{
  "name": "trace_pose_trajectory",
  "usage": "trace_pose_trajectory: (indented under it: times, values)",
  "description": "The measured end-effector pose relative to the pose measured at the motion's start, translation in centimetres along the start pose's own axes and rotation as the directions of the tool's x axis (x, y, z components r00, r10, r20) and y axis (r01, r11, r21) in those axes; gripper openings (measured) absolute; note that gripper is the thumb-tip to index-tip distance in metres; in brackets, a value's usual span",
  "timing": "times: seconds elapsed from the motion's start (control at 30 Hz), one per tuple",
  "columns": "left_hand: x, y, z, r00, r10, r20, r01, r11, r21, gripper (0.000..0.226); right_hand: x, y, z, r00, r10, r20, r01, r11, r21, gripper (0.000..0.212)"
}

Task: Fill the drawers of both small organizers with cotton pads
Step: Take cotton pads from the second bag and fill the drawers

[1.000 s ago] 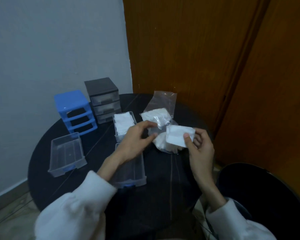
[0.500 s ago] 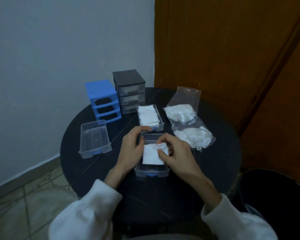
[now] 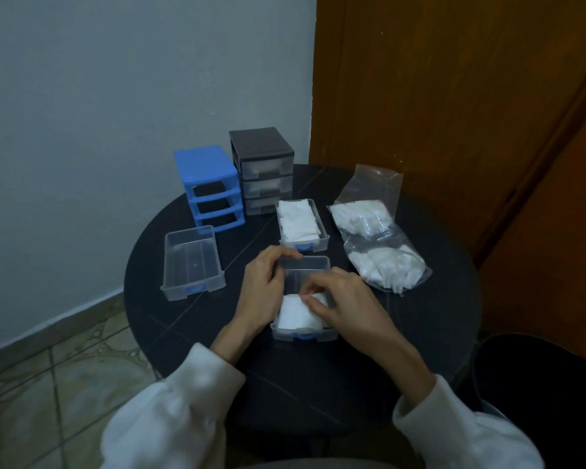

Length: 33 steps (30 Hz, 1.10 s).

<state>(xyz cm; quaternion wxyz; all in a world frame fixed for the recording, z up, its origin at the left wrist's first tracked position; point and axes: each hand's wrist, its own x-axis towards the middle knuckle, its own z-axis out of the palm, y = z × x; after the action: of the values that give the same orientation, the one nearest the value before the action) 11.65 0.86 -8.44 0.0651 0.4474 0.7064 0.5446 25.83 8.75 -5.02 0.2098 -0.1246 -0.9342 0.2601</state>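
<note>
Head view: right hand (image 3: 347, 308) pinches soft white cotton pad (image 3: 296, 314) in clear plastic drawer (image 3: 303, 333); left hand (image 3: 263, 291) grips drawer's side.

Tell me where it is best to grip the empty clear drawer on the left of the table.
Probably grip the empty clear drawer by its two long side walls, coming from above: it lies open side up and apart from other things. Its blue front handle faces the person as an alternative.

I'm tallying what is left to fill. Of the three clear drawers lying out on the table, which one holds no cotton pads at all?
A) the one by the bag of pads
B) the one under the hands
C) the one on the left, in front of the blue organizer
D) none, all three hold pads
C: the left drawer shows only its bare clear bottom, while the far drawer is packed with pads and the near drawer has a pad at its front end.
</note>
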Motion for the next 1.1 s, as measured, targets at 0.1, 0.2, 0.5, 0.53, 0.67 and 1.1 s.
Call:
trace_pose_trajectory:
  times: [0.1,0.2,0.5,0.53,0.67,1.1]
  values:
    - [0.0,0.1,0.1,1.0,-0.016,-0.002,0.016,1.0,-0.008,0.043,0.0,0.5,-0.2,0.999,-0.009,0.042,0.012,0.998,-0.062,0.011]
    - [-0.1,0.2,0.0,1.0,-0.029,0.002,0.029,1.0,-0.013,0.042,0.0,0.8,-0.4,0.996,0.001,0.089,0.014,0.985,-0.169,0.019]
    - [-0.1,0.4,0.0,1.0,-0.022,0.011,0.021,1.0,0.018,0.04,-0.1,0.7,-0.3,0.99,-0.009,0.144,0.052,0.955,-0.293,0.026]
    - [-0.2,0.4,0.0,1.0,-0.021,0.01,0.02,1.0,0.02,0.04,-0.1,0.7,-0.3,0.991,-0.017,0.136,0.054,0.959,-0.278,0.026]
    - [0.1,0.7,0.0,1.0,0.004,0.013,-0.005,0.999,0.046,0.042,-0.5,1.0,-1.0,0.999,-0.037,-0.007,0.036,0.991,-0.127,0.024]
    - [3.2,7.4,3.8,0.943,0.178,0.281,-0.214,0.971,0.103,0.028,-5.6,7.0,-5.1,0.744,0.34,-0.576,-0.313,0.938,0.149,0.021]
